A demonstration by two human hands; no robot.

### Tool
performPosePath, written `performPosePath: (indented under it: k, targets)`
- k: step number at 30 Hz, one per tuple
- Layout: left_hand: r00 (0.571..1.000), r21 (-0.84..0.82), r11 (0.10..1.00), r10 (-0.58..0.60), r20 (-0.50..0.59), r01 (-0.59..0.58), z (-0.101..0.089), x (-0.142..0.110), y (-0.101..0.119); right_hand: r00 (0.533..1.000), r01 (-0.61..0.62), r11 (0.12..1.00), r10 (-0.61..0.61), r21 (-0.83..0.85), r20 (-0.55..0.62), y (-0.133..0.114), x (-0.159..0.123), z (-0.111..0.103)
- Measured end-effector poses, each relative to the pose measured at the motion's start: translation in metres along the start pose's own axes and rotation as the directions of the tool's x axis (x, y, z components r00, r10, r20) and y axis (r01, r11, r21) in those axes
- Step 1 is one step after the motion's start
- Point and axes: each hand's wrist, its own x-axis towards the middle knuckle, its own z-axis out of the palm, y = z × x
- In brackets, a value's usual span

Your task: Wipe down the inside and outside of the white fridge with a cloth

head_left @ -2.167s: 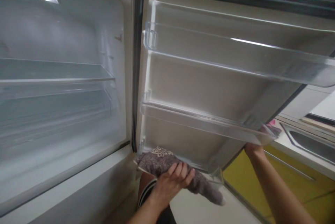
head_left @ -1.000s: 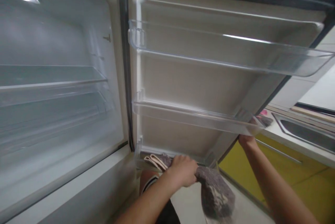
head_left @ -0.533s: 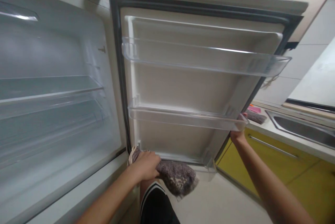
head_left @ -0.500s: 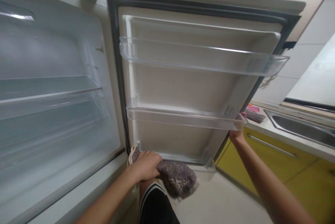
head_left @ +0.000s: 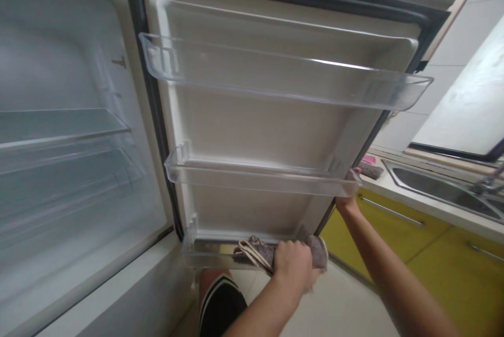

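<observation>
The fridge door (head_left: 275,127) stands open in front of me, with three clear plastic bins. My left hand (head_left: 293,264) is closed around a grey-brown cloth (head_left: 260,250), pressing it into the right half of the bottom bin (head_left: 205,253). My right hand (head_left: 348,195) grips the outer edge of the door beside the right end of the middle bin (head_left: 255,179); its fingers curl behind the edge and are mostly hidden. The top bin (head_left: 275,77) holds nothing.
The fridge interior (head_left: 59,132) with glass shelves lies to the left. To the right are yellow cabinets (head_left: 433,258), a white counter with a steel sink (head_left: 437,187), and a small cloth and a pink item (head_left: 369,168) near the door edge. My knee (head_left: 220,300) is below.
My left hand has slid the cloth from the bottom bin's left end to its right end. The view has shifted left. My right hand keeps its hold on the door edge.
</observation>
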Motion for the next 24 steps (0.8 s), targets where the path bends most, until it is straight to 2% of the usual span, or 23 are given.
performPosePath:
  k: [2,4,6,8,11,14,15,17,20,24]
  targets:
    - [0.994,0.054,0.995,0.093,-0.057,-0.090,0.008,0.002,-0.001,1.000,-0.003,1.000,0.003,-0.008,0.015,-0.001,0.001,0.001]
    - [0.969,0.129,0.972,0.212,-0.123,-0.197,0.011,-0.005,-0.016,0.999,-0.019,1.000,0.020,-0.013,0.042,-0.001,0.003,0.001]
    - [0.927,0.216,0.936,0.320,-0.194,-0.277,0.010,-0.019,-0.039,0.999,-0.027,1.000,0.028,-0.005,0.040,-0.001,0.005,0.001]
    - [0.890,0.294,0.906,0.380,-0.253,-0.304,0.008,-0.041,-0.071,1.000,-0.017,1.000,0.017,0.011,0.015,0.000,0.007,0.000]
    - [0.837,0.433,0.869,0.410,-0.363,-0.238,0.002,-0.085,-0.131,1.000,-0.009,1.000,0.009,0.026,-0.009,0.002,0.009,-0.001]
    - [0.743,0.559,0.825,0.423,-0.518,-0.080,-0.004,-0.131,-0.192,0.999,-0.043,0.998,0.044,0.048,-0.021,0.000,0.009,0.000]
    - [0.717,0.573,0.818,0.425,-0.553,-0.043,-0.005,-0.145,-0.208,0.998,-0.055,0.997,0.057,0.060,-0.033,-0.001,0.009,0.001]
    - [0.694,0.572,0.820,0.421,-0.584,-0.017,-0.004,-0.166,-0.232,0.996,-0.072,0.994,0.076,0.076,-0.045,-0.003,0.008,0.003]
    - [0.688,0.563,0.826,0.395,-0.609,0.024,0.007,-0.180,-0.244,0.994,-0.096,0.992,0.099,0.080,-0.043,-0.005,0.008,0.005]
    - [0.674,0.506,0.849,0.286,-0.682,0.152,0.037,-0.183,-0.238,0.988,-0.137,0.988,0.141,0.064,-0.056,-0.007,0.007,0.006]
